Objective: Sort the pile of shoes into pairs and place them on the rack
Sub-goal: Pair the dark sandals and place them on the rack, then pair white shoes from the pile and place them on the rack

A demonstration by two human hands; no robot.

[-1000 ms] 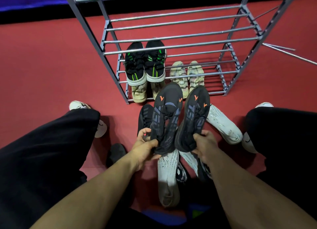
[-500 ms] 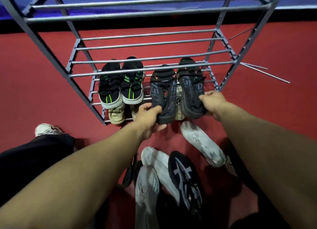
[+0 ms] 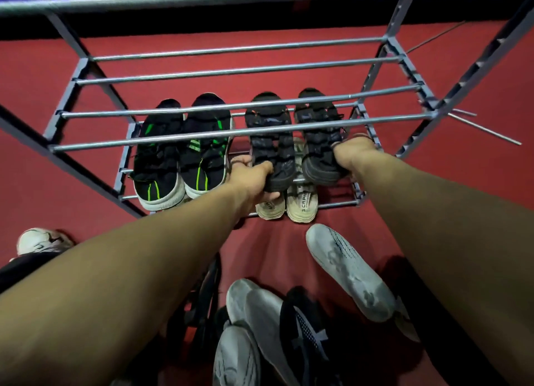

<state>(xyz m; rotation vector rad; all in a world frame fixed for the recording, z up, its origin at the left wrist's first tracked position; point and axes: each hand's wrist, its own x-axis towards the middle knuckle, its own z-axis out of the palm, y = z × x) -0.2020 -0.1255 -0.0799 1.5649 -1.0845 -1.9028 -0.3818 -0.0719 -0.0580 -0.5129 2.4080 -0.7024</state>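
Nearest to the person, below both arms, a pile of loose shoes (image 3: pixel 277 328) lies on the red floor (image 3: pixel 43 102). There are pale grey ones and a dark one with a white cross pattern. One pale grey shoe (image 3: pixel 349 273) lies by itself, just under the right arm. These have not been paired up yet.

Further out, the left hand (image 3: pixel 251 177) is curled round the heel of a dark grey shoe with small orange marks (image 3: pixel 270 142). The right hand (image 3: pixel 354 154) grips the heel of the matching dark grey shoe (image 3: pixel 319 137) just beside it. A second ago this pair was held up over the pile. Now both shoes have been pushed toes first onto a shelf of the grey metal shoe rack (image 3: pixel 231 132). They seem to rest on the bars, though the heels are covered by the hands, so I cannot be sure.

Left of the left hand, on the same shelf, sits a pair of black shoes with green stripes (image 3: pixel 182 157). Under the hands, on the lowest shelf, is a pair of beige shoes (image 3: pixel 289 205).

So this pair looks almost put away. I think the hands only need to let go, then come back to the pile for the next match.
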